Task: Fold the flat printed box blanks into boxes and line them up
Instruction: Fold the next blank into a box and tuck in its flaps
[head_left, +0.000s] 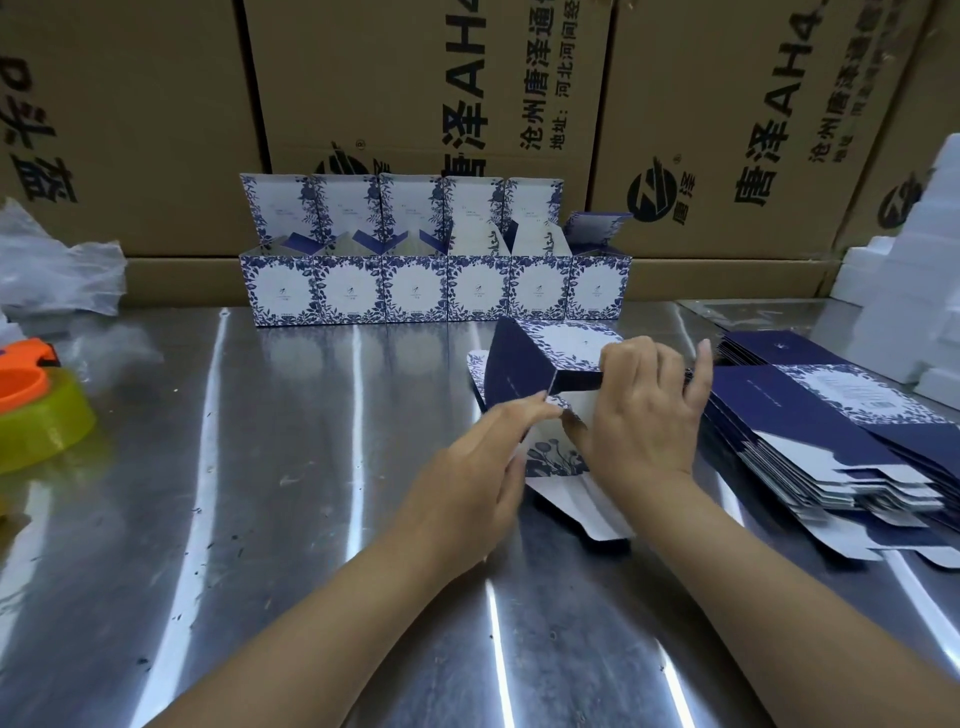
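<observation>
**A flap pushed off its crease could buckle**

The right hand (644, 410) curls its fingers round the half-folded box (545, 358), low over the tabletop (260, 519) just in front of the row. The left hand (483, 457) pushes a flap (574, 408) with near-straight fingers. Pushed askew, the flap may crumple, or the shell may collapse flat. The six finished boxes (436, 288) stand open at the back (lids up), showing only their own flaps inside.

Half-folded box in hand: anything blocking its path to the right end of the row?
Nothing visible. Bare table lies between the half-folded box and the free spot right of the row of boxes. The stack of flat blanks sits further right, off that path.
</observation>
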